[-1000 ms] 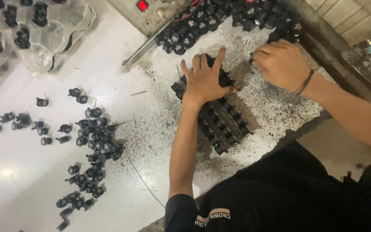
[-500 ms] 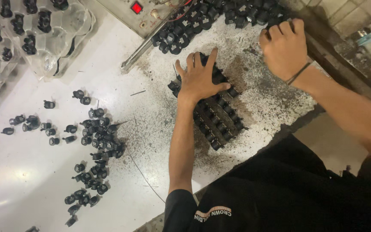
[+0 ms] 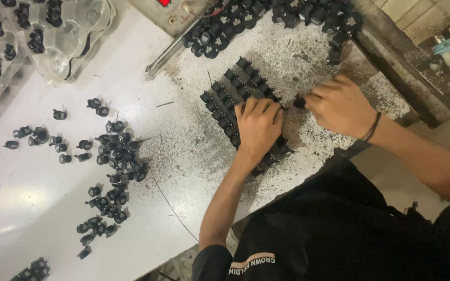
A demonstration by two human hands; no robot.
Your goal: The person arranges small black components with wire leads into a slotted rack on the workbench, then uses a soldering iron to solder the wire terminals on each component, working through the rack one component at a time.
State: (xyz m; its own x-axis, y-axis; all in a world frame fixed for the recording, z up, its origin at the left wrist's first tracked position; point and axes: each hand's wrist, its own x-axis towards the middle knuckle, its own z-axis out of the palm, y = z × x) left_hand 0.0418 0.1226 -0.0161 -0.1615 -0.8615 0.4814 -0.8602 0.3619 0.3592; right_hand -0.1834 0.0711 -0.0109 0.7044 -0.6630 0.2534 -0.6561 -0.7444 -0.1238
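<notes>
The left hand (image 3: 259, 127) lies flat, open, pressing the black parts block (image 3: 238, 99). The right hand (image 3: 339, 106) pinches 1 small black part (image 3: 299, 102) beside it, apparently the seating step.

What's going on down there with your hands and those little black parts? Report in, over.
Left hand flat on block of black parts. Right hand pinching one small black piece beside it. Loose parts off left, clear.

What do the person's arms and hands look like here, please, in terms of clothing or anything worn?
Both hands are bare, no gloves. The right hand has a thin dark band round the wrist. The left hand wears nothing. A black short-sleeved shirt leaves both forearms uncovered.
</notes>
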